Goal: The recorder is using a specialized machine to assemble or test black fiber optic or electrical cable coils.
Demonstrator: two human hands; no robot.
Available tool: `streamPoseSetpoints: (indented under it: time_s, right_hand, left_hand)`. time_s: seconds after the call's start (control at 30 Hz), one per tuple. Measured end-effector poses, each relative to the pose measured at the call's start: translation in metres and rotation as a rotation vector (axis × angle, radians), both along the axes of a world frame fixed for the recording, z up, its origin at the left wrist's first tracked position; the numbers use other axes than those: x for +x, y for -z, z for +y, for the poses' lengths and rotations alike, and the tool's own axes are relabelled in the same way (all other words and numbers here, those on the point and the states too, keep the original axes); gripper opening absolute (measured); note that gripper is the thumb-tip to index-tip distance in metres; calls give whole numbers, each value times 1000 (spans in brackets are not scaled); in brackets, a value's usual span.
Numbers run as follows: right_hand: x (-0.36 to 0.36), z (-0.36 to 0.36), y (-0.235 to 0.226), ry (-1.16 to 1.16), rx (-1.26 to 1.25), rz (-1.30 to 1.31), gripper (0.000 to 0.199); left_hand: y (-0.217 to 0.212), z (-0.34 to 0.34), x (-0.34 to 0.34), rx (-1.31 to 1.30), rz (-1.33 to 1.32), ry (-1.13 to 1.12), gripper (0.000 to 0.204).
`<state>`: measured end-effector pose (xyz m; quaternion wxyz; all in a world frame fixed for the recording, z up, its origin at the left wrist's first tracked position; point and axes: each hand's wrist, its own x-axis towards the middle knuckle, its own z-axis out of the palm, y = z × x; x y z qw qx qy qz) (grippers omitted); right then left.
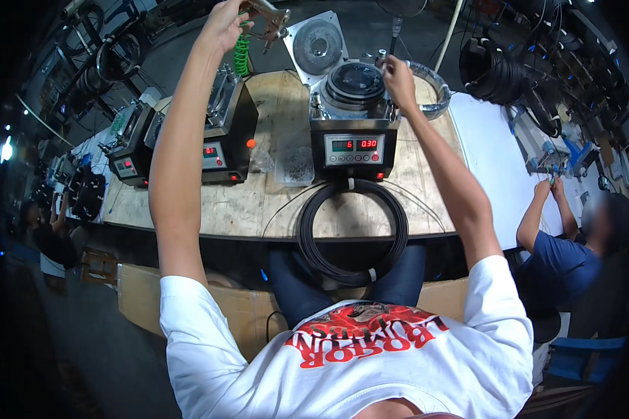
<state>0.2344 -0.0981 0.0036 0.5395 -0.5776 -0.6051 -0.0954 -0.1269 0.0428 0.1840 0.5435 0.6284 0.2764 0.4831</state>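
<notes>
Far left on the wooden bench (276, 105), a small machine (129, 153), red display lit. Next, second machine (233, 138), also lit. Beyond its top, my left hand (220, 29) is clamped on a metal gun-shaped tool (271, 21); green coiled hose (242, 56) just below. Then orange-capped bottle (261, 159), clear tub (295, 167). Mid-bench: third machine (353, 143); black cable coil (307, 230) in front of it, overhanging the bench edge above my lap. My right hand (400, 82) has fingertips together at that machine's rear right; can't tell if they grip anything. Wrapped ring (440, 94) beside it. Far right, a co-worker (562, 262).
</notes>
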Motion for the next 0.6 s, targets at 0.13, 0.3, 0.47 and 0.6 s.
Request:
streamPoseSetpoints:
  time_s: [0.13,0.3,0.47,0.6]
  right_hand:
    - [-26,21,-73,-459,-300,226,31]
    - [-80,26,-210,-984,-966,146,77]
    - [-105,59,-236,-1029,-1094,43,58]
    - [-72,103,-224,-1016,-1194,-69,46]
  left_hand:
    - [-13,-30,15,-35,-38,163,18]
    - [-26,-61,33,-59,-36,175,14]
    - [-27,-49,43,-39,-16,248,12]
    - [-24,-55,71,53,-26,276,16]
